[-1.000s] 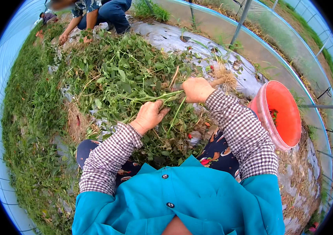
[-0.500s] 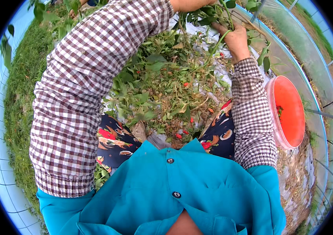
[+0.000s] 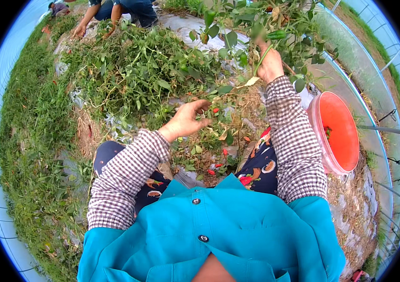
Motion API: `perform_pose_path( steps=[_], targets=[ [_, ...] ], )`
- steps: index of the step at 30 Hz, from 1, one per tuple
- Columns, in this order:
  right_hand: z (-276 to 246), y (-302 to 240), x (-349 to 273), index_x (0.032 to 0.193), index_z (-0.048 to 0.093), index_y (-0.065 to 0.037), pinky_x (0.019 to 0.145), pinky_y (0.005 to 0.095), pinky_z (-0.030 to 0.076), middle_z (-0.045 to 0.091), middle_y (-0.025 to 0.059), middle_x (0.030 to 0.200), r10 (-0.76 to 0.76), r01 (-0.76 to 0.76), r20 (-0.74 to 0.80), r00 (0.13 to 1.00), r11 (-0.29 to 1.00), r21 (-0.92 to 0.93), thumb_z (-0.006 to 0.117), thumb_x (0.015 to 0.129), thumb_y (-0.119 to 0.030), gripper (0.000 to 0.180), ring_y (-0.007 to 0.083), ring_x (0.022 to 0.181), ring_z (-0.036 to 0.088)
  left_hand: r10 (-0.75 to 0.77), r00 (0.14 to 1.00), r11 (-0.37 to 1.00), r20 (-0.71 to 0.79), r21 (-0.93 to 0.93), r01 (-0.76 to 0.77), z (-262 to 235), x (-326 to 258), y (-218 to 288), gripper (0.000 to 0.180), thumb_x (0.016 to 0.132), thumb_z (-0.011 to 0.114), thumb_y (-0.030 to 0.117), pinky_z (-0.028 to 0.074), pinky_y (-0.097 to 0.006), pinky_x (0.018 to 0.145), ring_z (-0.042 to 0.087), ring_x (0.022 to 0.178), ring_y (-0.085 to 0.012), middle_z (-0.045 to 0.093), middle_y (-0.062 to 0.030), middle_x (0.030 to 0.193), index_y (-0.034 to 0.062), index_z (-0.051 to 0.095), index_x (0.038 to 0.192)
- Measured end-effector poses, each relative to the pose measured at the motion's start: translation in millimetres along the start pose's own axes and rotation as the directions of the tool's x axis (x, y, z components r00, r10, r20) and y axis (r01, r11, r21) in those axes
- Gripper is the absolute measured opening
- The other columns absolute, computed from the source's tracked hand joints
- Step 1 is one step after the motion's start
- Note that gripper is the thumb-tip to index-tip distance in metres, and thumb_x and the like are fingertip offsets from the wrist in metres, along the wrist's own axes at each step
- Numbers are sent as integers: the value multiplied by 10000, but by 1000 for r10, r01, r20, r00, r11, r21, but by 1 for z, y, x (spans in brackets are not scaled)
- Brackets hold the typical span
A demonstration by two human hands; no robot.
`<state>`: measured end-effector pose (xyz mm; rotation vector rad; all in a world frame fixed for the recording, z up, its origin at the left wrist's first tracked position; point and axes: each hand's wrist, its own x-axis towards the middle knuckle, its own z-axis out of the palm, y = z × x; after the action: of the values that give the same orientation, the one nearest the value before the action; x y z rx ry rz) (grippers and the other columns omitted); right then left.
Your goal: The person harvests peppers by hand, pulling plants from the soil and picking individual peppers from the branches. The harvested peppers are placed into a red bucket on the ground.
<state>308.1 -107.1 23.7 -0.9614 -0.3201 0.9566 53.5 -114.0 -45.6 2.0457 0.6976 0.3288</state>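
Note:
My right hand (image 3: pixel 270 66) is raised and shut on the stem of an uprooted pepper plant (image 3: pixel 256 23), whose leafy top with a green pepper hangs above it. My left hand (image 3: pixel 187 120) hovers lower, fingers apart and curled, holding nothing, just above small red peppers (image 3: pixel 215 110) lying among the cut leaves. A heap of pulled green plants (image 3: pixel 139 70) lies in front of me.
A red bucket (image 3: pixel 339 134) stands at my right beside a wire fence (image 3: pixel 388 113). Another person (image 3: pixel 115 11) crouches at the far end of the heap. Grass (image 3: pixel 30 141) runs along my left. More red peppers (image 3: pixel 212 171) lie near my knees.
My left arm, raised high half a second ago, has dropped and the hand has let go of the plant. My right hand still holds the plant up.

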Motion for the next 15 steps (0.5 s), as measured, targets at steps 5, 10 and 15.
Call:
perform_pose_path(
  steps=[5, 10, 15],
  targets=[
    [-3, 14, 2, 942, 455, 34, 467, 345, 454, 523, 108, 824, 116, -118, 48, 992, 992, 41, 508, 805, -80, 186, 205, 612, 534, -145, 976, 868, 162, -453, 204, 47, 8, 44, 723, 698, 686, 276, 364, -337, 890, 428, 1065, -217, 407, -162, 1180, -37, 302, 1224],
    [3, 17, 0, 881, 521, 53, 509, 302, 449, 534, 93, 710, 128, -128, 43, 991, 992, 3, 537, 756, -22, 147, 200, 608, 543, -193, 963, 631, 190, -727, 270, 30, 9, 66, 301, 810, 568, 272, 435, -255, 602, 500, 659, -124, 516, -37, 757, 18, 504, 960],
    [-19, 27, 18, 775, 530, 51, 497, 324, 413, 532, 89, 718, -104, 111, 44, 994, 971, -212, 581, 702, -9, 108, 179, 598, 507, -177, 983, 621, -39, -780, 81, -52, 8, 68, 243, 845, 515, 248, 274, -182, 393, 317, 426, -45, 406, 56, 529, 19, 547, 768]
  ],
)
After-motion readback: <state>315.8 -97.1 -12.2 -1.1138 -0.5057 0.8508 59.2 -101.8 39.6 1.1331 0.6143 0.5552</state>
